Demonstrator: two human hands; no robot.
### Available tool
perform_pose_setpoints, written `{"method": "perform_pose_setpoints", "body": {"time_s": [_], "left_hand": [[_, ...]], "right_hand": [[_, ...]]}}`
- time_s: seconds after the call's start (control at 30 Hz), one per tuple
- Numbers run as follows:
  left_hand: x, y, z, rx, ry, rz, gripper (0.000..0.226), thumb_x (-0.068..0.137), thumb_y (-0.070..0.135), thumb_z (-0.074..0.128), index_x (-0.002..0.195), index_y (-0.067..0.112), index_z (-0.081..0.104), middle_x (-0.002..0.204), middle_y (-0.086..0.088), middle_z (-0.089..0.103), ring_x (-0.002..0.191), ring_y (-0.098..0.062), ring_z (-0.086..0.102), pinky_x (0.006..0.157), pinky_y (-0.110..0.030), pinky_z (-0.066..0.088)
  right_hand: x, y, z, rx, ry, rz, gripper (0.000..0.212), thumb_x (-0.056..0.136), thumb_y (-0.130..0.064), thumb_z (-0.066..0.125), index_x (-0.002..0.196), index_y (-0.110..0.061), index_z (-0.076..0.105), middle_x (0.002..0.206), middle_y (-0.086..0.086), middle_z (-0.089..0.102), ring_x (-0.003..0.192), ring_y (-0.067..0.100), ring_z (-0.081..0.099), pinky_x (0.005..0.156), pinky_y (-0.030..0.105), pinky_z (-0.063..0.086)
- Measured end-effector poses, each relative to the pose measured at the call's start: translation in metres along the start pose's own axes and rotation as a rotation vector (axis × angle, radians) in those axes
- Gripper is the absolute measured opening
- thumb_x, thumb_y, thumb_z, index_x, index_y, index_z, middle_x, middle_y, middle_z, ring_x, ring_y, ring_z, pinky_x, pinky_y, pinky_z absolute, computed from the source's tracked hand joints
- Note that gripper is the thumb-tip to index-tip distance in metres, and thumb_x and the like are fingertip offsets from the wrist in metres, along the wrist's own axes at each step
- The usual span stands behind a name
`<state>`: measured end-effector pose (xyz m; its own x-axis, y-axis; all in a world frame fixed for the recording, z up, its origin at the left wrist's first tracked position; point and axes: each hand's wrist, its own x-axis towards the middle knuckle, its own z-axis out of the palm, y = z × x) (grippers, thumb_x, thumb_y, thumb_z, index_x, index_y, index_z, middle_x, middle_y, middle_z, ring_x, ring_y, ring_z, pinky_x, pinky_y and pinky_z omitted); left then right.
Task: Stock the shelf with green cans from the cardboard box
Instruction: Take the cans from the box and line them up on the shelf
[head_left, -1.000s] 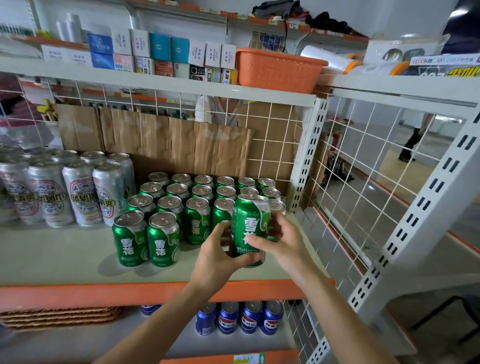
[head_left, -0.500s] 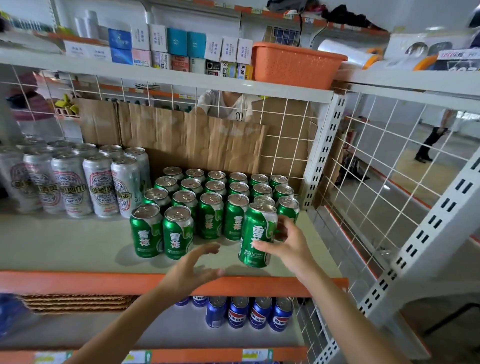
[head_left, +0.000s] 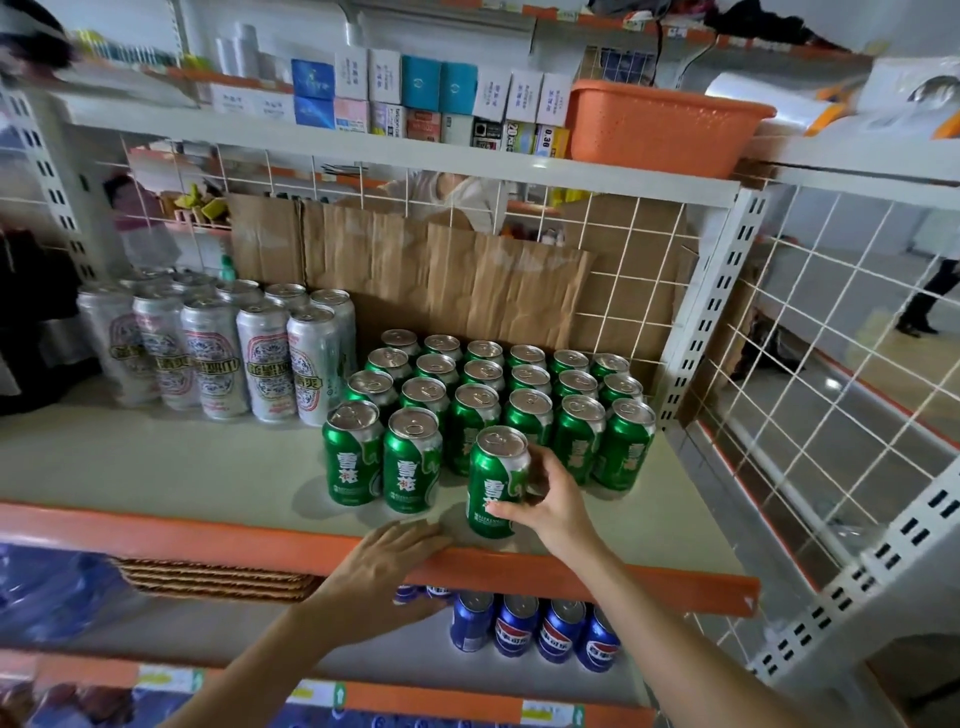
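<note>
My right hand grips a green can that stands upright near the front of the pale shelf board. Behind it stand several rows of green cans, packed toward the shelf's right post. My left hand hangs in front of the orange shelf edge, fingers relaxed and holding nothing. The cardboard box is not in view.
Tall silver cans fill the shelf's left side. Flat cardboard leans against the wire back. Blue cola cans stand on the shelf below. An orange basket and small boxes sit above. White wire mesh closes the right side.
My left hand let go of the can and dropped to the orange shelf edge. My right hand set the can down at the shelf's front and still grips it.
</note>
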<state>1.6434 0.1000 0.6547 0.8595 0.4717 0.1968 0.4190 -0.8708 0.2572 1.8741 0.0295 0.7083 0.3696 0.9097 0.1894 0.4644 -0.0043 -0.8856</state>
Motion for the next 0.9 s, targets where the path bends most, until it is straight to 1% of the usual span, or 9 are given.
{"method": "perform_pose_setpoints", "body": {"time_s": [0.07,0.23,0.33,0.4,0.5,0.63,0.73,0.83,0.9], "left_hand": [[-0.004,-0.002,-0.002,0.008,0.006,-0.012,0.063,0.086,0.071,0.026,0.134,0.033,0.042,0.132,0.014,0.054,0.122,-0.001,0.044,0.102,-0.019,0.024],[-0.008,-0.007,0.001,0.022,0.038,-0.014,0.065,0.08,0.064,0.046,0.139,0.035,0.038,0.14,0.014,0.047,0.125,-0.005,0.045,0.103,-0.019,0.02],[-0.008,-0.008,0.003,0.003,0.069,0.017,0.065,0.081,0.062,0.048,0.139,0.035,0.037,0.142,0.015,0.044,0.128,-0.003,0.037,0.105,-0.017,0.014],[-0.008,-0.01,0.004,0.017,0.103,0.037,0.065,0.081,0.062,0.049,0.139,0.034,0.038,0.141,0.014,0.045,0.127,0.0,0.033,0.105,-0.017,0.015],[-0.007,-0.01,0.004,0.042,0.132,0.05,0.064,0.079,0.062,0.049,0.135,0.034,0.04,0.135,0.014,0.051,0.122,0.0,0.036,0.102,-0.018,0.02],[-0.007,-0.01,0.004,0.027,0.127,0.057,0.062,0.078,0.062,0.05,0.134,0.034,0.043,0.133,0.014,0.053,0.12,0.0,0.037,0.102,-0.017,0.02],[-0.007,-0.012,0.006,0.011,0.136,0.057,0.063,0.079,0.061,0.051,0.136,0.035,0.041,0.137,0.015,0.049,0.124,0.0,0.036,0.104,-0.015,0.016],[-0.006,-0.012,0.006,0.018,0.154,0.068,0.063,0.079,0.061,0.051,0.135,0.033,0.042,0.136,0.014,0.05,0.123,0.001,0.037,0.103,-0.015,0.018],[-0.007,-0.013,0.007,0.013,0.159,0.07,0.063,0.079,0.061,0.051,0.135,0.034,0.042,0.136,0.014,0.05,0.123,0.001,0.037,0.103,-0.016,0.018]], "right_hand": [[0.004,-0.001,0.005,0.01,-0.009,0.007,0.081,0.051,-0.035,0.089,0.12,-0.023,0.048,0.116,-0.004,0.06,0.11,0.015,0.058,0.099,0.041,0.046],[0.013,0.001,0.015,0.018,-0.015,0.004,0.077,0.059,-0.025,0.088,0.124,-0.023,0.047,0.122,-0.001,0.059,0.114,0.017,0.056,0.101,0.041,0.045],[0.016,0.001,0.022,0.042,-0.003,0.001,0.073,0.062,-0.014,0.087,0.12,-0.026,0.044,0.115,-0.006,0.058,0.111,0.015,0.056,0.101,0.038,0.044],[0.018,0.0,0.025,0.045,0.0,0.006,0.074,0.062,-0.013,0.086,0.12,-0.027,0.043,0.114,-0.009,0.057,0.111,0.014,0.054,0.101,0.036,0.044],[0.019,0.002,0.029,0.051,0.01,0.013,0.073,0.064,-0.014,0.085,0.122,-0.025,0.044,0.117,-0.006,0.057,0.113,0.016,0.054,0.102,0.038,0.043],[0.018,0.0,0.033,0.051,0.034,0.018,0.069,0.066,-0.013,0.083,0.121,-0.024,0.042,0.116,-0.005,0.055,0.112,0.013,0.052,0.099,0.032,0.042],[0.018,0.0,0.033,0.044,0.027,0.029,0.07,0.066,-0.014,0.083,0.121,-0.027,0.042,0.118,-0.003,0.057,0.115,0.017,0.054,0.102,0.041,0.044],[0.017,-0.001,0.034,0.041,0.007,0.051,0.071,0.065,-0.02,0.084,0.121,-0.03,0.042,0.118,-0.004,0.057,0.117,0.021,0.054,0.101,0.047,0.044],[0.016,-0.003,0.036,0.039,0.007,0.046,0.078,0.058,-0.042,0.082,0.124,-0.027,0.042,0.119,-0.002,0.057,0.117,0.021,0.054,0.101,0.045,0.044]]}}
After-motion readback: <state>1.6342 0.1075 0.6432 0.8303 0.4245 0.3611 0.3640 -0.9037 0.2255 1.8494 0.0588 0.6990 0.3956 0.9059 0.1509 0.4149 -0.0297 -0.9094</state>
